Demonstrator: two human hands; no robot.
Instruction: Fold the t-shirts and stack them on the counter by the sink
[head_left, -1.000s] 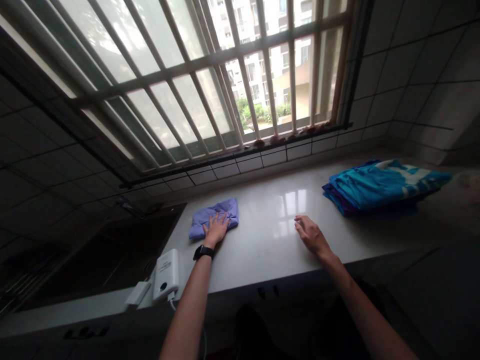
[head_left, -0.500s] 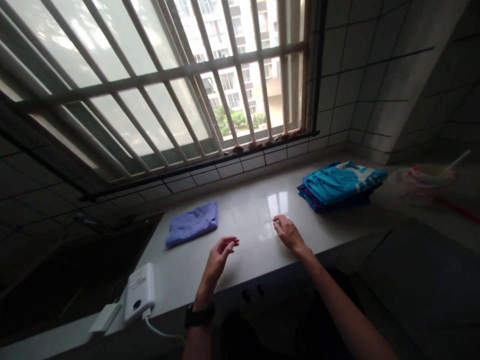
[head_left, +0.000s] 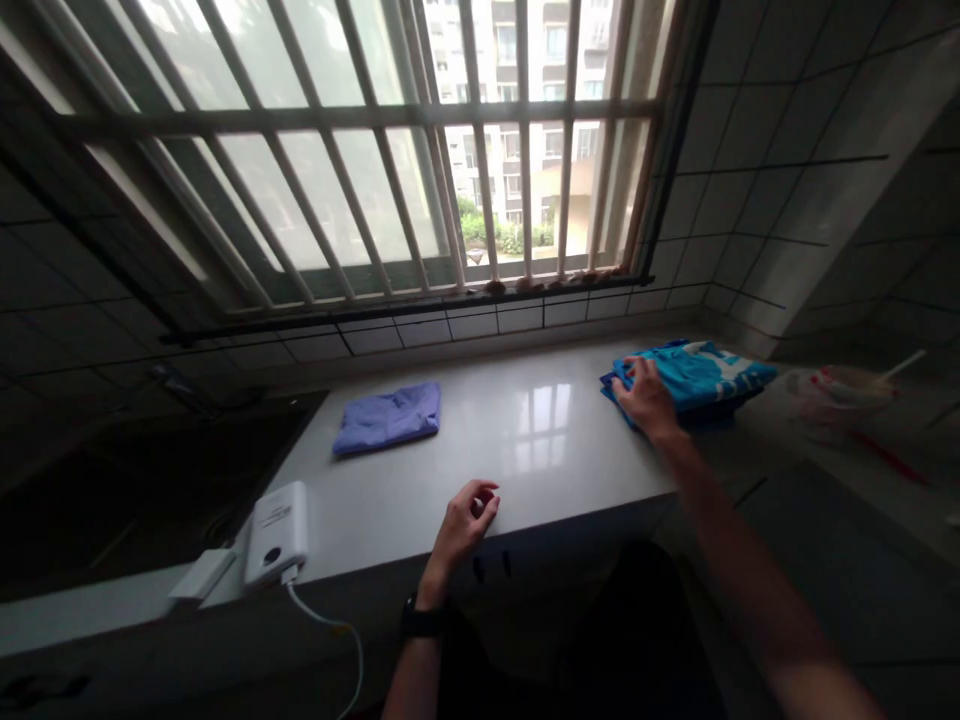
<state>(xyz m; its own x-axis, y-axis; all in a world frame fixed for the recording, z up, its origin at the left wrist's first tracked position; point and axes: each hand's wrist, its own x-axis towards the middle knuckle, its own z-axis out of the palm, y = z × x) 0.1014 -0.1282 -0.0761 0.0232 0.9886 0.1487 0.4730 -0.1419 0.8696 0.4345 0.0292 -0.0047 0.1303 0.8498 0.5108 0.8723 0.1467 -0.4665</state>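
Note:
My right hand (head_left: 646,398) is at the left edge of a stack on the counter's right side. Its fingers are curled over the top piece, a folded bright blue cloth (head_left: 694,370) with a white print, with the thumb at the near-left edge. Darker blue folded cloth (head_left: 716,415) lies underneath. My left hand (head_left: 466,520) hovers by the counter's front edge, fingers loosely bent, a gap between thumb and fingertips and nothing in it. On the left part of the counter a folded purple cloth (head_left: 386,418) lies flat, apart from both hands.
The pale counter (head_left: 480,430) runs below a barred window (head_left: 435,150). A white power bank (head_left: 276,535) with a white cable (head_left: 322,617) stands at the front left, beside a dark sink (head_left: 150,490). A bowl in a plastic bag (head_left: 832,395) sits at the far right.
My right hand has moved right and away from me, from above the counter onto the blue stack. The left hand stays near the front edge, its fingers more curled. The camera view has tilted.

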